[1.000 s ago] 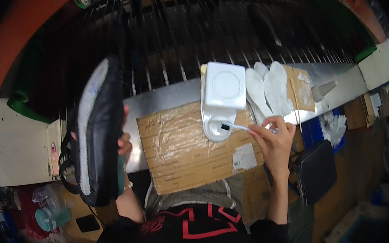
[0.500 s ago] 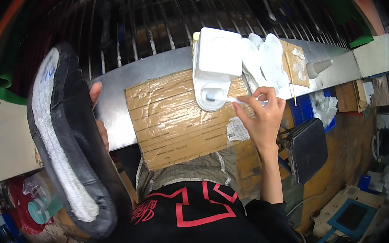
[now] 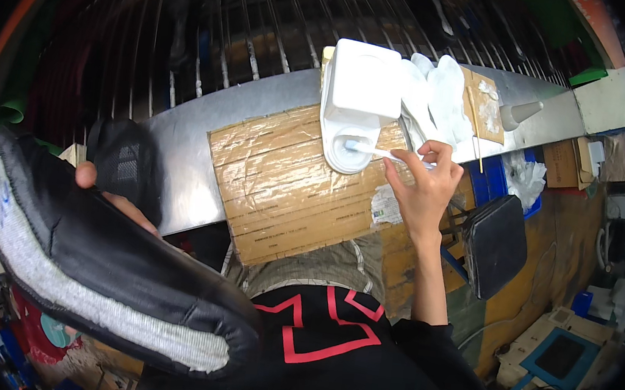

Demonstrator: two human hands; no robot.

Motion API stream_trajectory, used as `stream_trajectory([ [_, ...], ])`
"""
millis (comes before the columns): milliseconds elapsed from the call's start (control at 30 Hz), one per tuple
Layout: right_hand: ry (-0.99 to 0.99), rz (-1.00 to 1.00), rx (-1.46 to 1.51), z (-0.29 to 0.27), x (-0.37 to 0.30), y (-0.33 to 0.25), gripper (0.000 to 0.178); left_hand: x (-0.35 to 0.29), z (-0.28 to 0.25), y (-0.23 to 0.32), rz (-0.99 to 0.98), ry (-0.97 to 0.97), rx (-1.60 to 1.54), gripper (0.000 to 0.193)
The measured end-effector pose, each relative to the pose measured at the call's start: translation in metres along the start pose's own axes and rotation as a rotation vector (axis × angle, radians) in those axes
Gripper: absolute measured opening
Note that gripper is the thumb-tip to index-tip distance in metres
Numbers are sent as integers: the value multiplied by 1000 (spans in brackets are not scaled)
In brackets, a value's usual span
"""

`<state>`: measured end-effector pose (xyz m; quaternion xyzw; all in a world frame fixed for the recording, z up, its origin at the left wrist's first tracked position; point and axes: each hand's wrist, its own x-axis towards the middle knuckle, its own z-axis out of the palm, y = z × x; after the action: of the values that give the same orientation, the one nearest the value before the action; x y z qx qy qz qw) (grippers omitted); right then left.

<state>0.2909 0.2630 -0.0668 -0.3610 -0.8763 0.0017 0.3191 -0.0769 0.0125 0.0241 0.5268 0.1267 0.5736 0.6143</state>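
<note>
Metal-bar rack (image 3: 261,33) runs behind a steel benchtop (image 3: 185,174); shiny cardboard sheet (image 3: 281,199) lies over its near edge. Black shoe (image 3: 130,260) is up close at lower L, long axis diag., upper L to lower R, whitish sole strip (image 3: 88,299) facing the cam.; can't tell toe from heel. L hand (image 3: 131,212) is clamped on its far side, grip mostly hidden. R hand (image 3: 427,188), well apart, pinches a brush (image 3: 374,150) approx. level, bristle end pointing L into the round cup (image 3: 344,169) of a white dispenser (image 3: 366,86). White insoles (image 3: 446,95) & grey cone (image 3: 520,115) sit to the R.
</note>
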Motion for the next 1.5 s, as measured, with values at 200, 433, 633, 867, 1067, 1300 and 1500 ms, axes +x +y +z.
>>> stream_trajectory([
  [200,78,231,104,-3,-24,5,17,-6,-1,9,5,-1,39,26],
  [433,91,348,290,7,-15,1,14,-6,23,-65,531,572,-39,102],
  [633,112,96,775,-43,36,-49,23,6,63,-118,360,1213,268,111],
  [867,34,-173,1048,-46,59,-107,43,41,85,-97,96,1026,198,111],
  [1067,98,-205,974,-47,74,-120,44,49,96,-86,-59,939,221,118],
  [1300,160,-266,941,-51,94,-123,39,50,69,-99,146,574,609,123],
  [1500,186,-310,869,-57,104,-121,31,58,74,-102,180,587,557,124],
])
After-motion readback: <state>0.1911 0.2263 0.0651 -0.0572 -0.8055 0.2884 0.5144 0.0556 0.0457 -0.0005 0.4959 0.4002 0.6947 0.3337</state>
